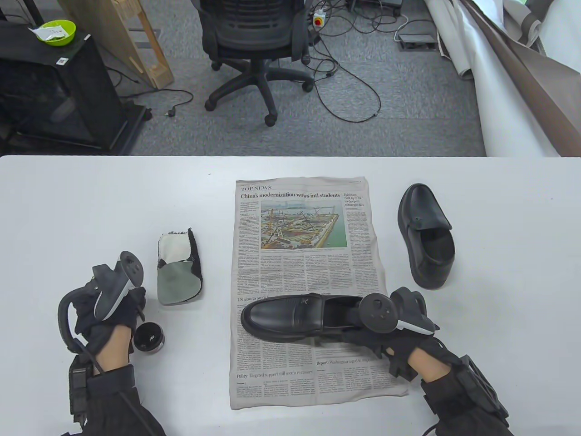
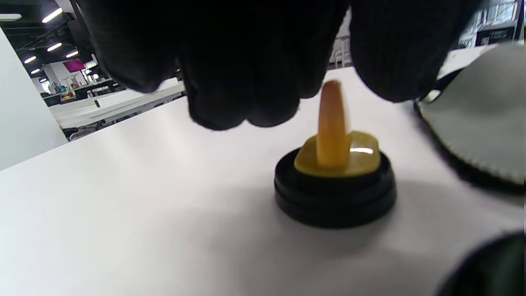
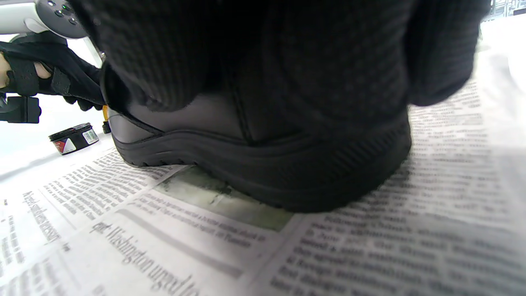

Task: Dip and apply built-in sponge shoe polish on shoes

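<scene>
Seemingly no polish was on yet: the right hand (image 1: 386, 336) gripped the heel of the shoe (image 1: 290, 315) on the newspaper (image 1: 304, 272), while the left hand's (image 1: 109, 313) fingers (image 2: 246, 82) hovered, holding nothing, over the sponge applicator (image 2: 333, 142) in its lid, beside the open tin (image 1: 149, 337).

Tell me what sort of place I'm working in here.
Most likely an office or lab workspace: a swivel chair stands on grey carpet, loose cables trail across the floor, and the work is on a plain white table.
</scene>
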Demonstrator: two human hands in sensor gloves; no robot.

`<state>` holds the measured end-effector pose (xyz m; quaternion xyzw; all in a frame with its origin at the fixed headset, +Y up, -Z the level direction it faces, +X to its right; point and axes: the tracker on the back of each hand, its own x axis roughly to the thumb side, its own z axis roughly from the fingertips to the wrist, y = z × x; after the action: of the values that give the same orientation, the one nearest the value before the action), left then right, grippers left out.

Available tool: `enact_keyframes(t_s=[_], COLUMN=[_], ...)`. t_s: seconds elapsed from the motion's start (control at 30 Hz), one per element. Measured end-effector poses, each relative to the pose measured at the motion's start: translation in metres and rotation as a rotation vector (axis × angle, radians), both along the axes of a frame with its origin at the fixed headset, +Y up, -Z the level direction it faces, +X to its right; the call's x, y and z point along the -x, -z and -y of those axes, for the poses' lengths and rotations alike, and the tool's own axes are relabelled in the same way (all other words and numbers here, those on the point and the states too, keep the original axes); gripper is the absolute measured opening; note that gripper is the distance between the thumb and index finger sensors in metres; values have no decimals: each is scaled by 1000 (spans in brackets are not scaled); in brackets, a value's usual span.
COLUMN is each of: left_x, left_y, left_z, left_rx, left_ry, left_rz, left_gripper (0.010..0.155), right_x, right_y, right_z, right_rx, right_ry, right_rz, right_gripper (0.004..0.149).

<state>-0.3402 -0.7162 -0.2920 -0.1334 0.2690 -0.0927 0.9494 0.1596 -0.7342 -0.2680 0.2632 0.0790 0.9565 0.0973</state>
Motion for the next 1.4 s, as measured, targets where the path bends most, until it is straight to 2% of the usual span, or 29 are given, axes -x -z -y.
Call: enact_keyframes(t_s=[0.13,0.37,0.5,0.7,0.87,1.13,1.4], left_x=[5,5,1,-14,-25,-29,-30], left_y=[1,1,-5,-23,-42,-60,-54], left_z=[9,9,-1,-29,-48,-42,-23], left_rx=[38,-2,-40,-123,-58,8,70], left_ry=[-15,-20,-30,-18,-94,-142,-163], left_rz=[-30,-25,2,52,92,121,132], left_gripper=[56,50,49,48,49,49,49], right_x=[0,0,0,0,0,0,0], right_y=[0,0,0,0,-1,-2,-1], right_z=[0,0,0,0,0,0,0], right_rx=[-1,-1,-2,-5,-10,-12,-10], right_ry=[1,2,0,-4,-9,-13,-9], right_rz=[-2,1,4,7,15,20,15], right_gripper=[42,42,41,42,42,42,42])
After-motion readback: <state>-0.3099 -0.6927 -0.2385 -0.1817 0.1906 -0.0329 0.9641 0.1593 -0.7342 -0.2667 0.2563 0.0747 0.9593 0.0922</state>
